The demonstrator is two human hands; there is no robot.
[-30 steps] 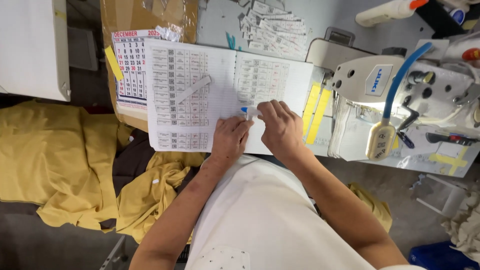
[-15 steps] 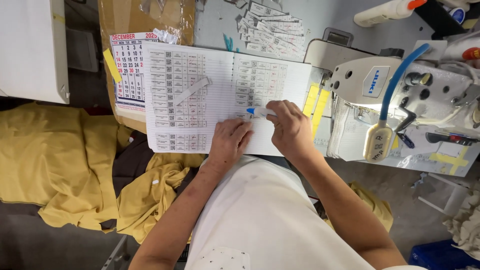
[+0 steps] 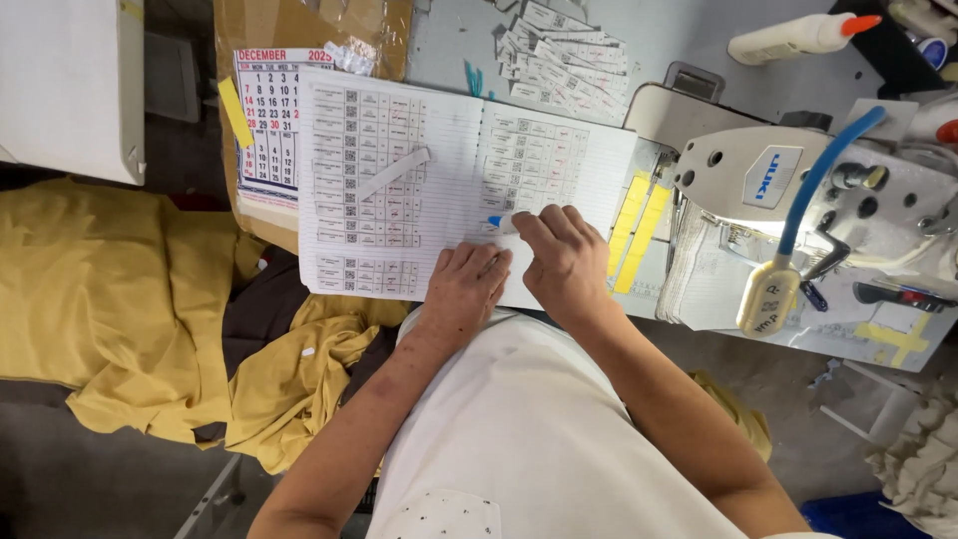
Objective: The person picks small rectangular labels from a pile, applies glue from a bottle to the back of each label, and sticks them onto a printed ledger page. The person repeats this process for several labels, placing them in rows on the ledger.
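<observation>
My right hand [image 3: 567,262] grips a blue-tipped pen [image 3: 499,222] against the open notebook [image 3: 399,200]. My left hand [image 3: 467,284] lies just beside it, loosely curled, empty, pressing the page.

Both forearms extend forward from the torso, converging. Left hand [image 3: 467,284] lies palm down, fingers curled under, knuckles up. Right hand [image 3: 564,258] sits just beside it, wrist bent, fingers pinched together at the tips.
</observation>
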